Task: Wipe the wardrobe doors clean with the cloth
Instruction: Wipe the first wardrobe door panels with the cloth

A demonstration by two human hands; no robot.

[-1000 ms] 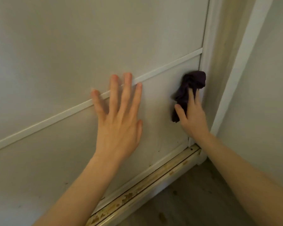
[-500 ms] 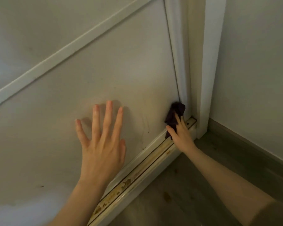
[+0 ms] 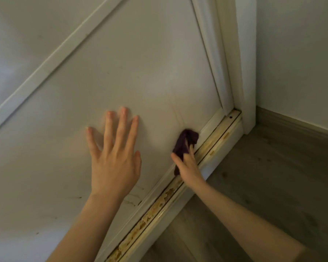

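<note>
– Wardrobe door (image 3: 121,72) first: how does it sit?
– It is a pale panel that fills most of the view and tilts in the frame. A raised strip (image 3: 51,61) crosses it on a slant. A stained bottom track (image 3: 158,204) runs along its foot, next to the wood-look floor (image 3: 273,186).
– And the hands?
– Left hand (image 3: 114,159) lies flat on the panel with its fingers straight and spread, holding nothing. Right hand (image 3: 188,165) is to its lower right, near but apart. Its fingers are laid straight over the cloth (image 3: 184,142), pressing it to the door just above the track.
– Which way does the cloth run?
– It is dark purple and bunched into a narrow wad. Its long axis follows the right hand's fingers up the door. The upper end pokes past the fingertips toward the door's bottom right corner, and the lower end shows below the thumb side of the palm.
</note>
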